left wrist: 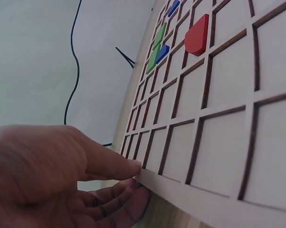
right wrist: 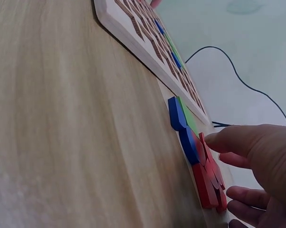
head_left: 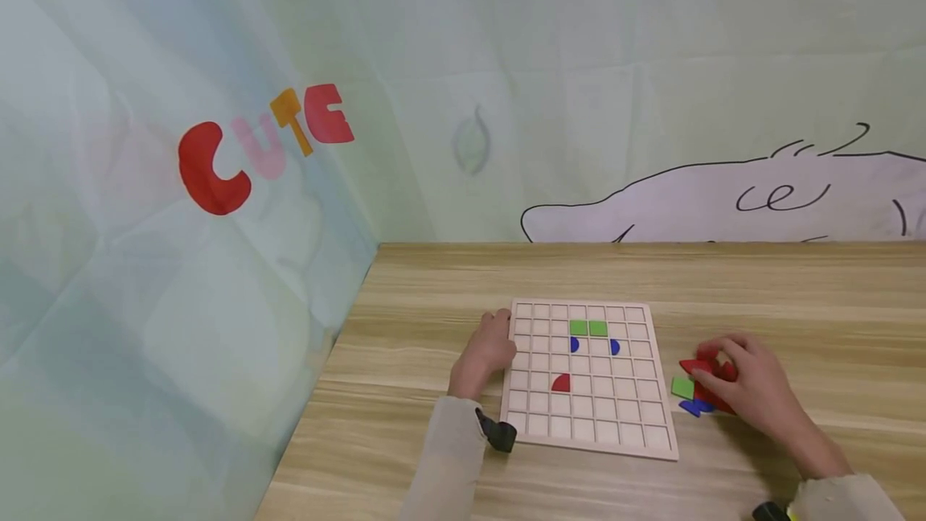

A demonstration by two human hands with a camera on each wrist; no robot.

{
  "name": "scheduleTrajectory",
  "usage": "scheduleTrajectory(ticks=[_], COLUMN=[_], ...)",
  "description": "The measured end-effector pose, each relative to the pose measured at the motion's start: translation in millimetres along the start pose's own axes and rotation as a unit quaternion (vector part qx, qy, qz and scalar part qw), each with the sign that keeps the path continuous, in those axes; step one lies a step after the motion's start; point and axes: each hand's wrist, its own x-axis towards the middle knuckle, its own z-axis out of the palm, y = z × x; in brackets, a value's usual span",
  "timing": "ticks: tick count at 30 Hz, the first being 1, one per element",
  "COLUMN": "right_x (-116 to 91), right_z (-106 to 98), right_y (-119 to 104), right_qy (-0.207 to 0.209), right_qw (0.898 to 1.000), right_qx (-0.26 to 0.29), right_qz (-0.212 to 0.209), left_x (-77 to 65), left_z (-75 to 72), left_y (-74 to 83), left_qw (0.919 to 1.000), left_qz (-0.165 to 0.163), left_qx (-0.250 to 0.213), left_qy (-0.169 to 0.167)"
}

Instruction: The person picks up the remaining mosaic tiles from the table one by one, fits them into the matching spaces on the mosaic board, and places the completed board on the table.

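Plainly, the grid board is lying on the table, its cells framing a few coloured pieces. Along its left edge the left hand is pinching it, probably for steadiness. To its right, the loose pieces are sitting heaped, likely for easy reach; the right hand is curving over them, whether gripping one I cannot tell.

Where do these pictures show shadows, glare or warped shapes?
Head view: soft light, with a faint shadow on the table beneath the right hand; left wrist view: the board looms larger toward the camera, its grid lines bowing slightly; right wrist view: a pale, hazy patch on the table at lower left, darker shadow near the red pieces.
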Motion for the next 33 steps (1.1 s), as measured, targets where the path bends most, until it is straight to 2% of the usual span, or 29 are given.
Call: scheduleTrajectory(ticks=[4, 13, 20, 33], right_x=[-0.2, 0.4, 1.3, 2.5], right_z=[1.2, 2.1, 1.6, 2.3], right_y=[0.2, -2.1, -2.8, -2.7], right_qy=[0.01, -0.009, -0.016, -0.019], right_qw=[1.0, 1.0, 0.999, 0.999], right_qx=[-0.009, -0.023, -0.031, -0.035], right_qz=[-0.014, 0.006, 0.01, 0.01], left_x=[0.3, -2.3, -4.9, -6.4], left_z=[0.4, -4.2, -6.6, -7.3], left_y=[-1.6, -3.5, -3.3, -1.0], left_qw=[1.0, 0.9992, 0.9991, 0.9991], left_qz=[0.006, 0.04, 0.028, 0.023], left_qx=[-0.004, 0.0, -0.004, -0.009], left_qy=[0.001, -0.009, -0.033, -0.035])
